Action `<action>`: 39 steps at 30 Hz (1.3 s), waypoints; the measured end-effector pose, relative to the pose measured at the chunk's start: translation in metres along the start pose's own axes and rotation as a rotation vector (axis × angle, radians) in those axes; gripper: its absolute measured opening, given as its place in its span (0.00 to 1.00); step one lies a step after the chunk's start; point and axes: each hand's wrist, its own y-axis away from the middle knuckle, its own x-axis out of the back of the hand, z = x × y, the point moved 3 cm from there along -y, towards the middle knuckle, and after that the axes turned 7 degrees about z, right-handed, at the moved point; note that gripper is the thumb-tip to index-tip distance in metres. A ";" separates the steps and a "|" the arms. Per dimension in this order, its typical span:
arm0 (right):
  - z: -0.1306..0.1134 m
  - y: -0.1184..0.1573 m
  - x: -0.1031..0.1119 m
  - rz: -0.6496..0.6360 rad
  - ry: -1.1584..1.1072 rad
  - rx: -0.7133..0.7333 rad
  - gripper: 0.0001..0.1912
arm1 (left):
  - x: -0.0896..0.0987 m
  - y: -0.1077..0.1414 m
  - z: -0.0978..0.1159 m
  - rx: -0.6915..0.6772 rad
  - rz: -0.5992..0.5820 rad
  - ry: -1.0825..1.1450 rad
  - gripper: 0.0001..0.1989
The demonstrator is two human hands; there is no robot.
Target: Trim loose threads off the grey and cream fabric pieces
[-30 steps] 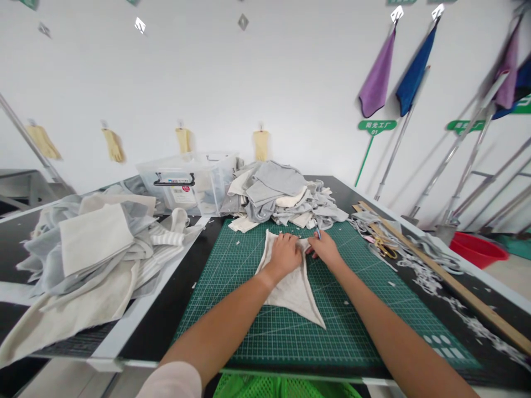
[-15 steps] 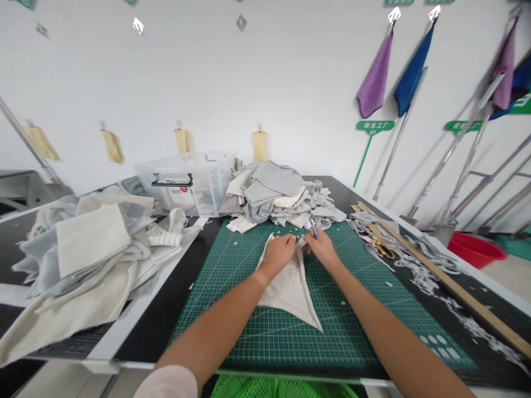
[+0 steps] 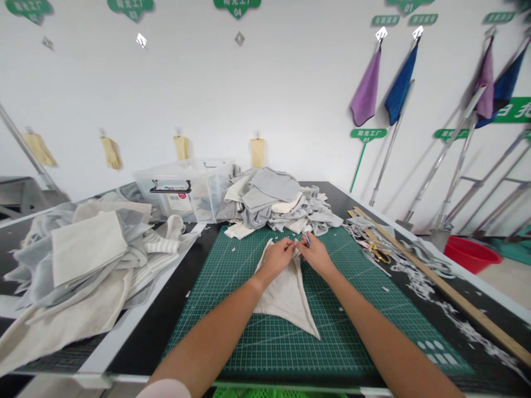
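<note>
A cream cloth lies over the green cutting mat, its upper edge lifted between my two hands. My left hand pinches that upper edge, fingers closed on it. Close beside it on the right, my right hand has its fingers closed at the same edge. A small tool with a blue part sticks up from the right hand's fingers; its lower end is hidden. Small white scraps lie on the mat just beyond the hands.
Grey and cream cloths are heaped behind the mat, beside a clear plastic box. Another cloth pile is at left. To the right lie gold-handled scissors, fabric shreds and a long wooden strip.
My right hand has moved closer to my left at the cloth's upper edge, and its tool is now less visible. The camera view has tilted up slightly.
</note>
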 end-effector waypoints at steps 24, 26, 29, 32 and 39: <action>-0.008 0.001 0.005 0.023 0.059 0.030 0.13 | 0.002 -0.001 -0.003 -0.014 0.138 0.017 0.09; -0.008 0.000 0.006 0.039 0.042 0.029 0.12 | 0.001 -0.001 -0.003 -0.028 0.133 0.048 0.09; -0.007 0.000 0.007 0.062 0.044 0.042 0.11 | -0.002 -0.002 -0.007 -0.025 0.138 0.078 0.08; -0.005 0.000 0.008 0.062 0.061 0.049 0.10 | -0.004 -0.003 -0.012 0.004 0.134 0.103 0.09; -0.006 -0.002 0.009 0.072 -0.015 0.073 0.12 | -0.005 -0.005 -0.016 -0.002 0.168 0.230 0.08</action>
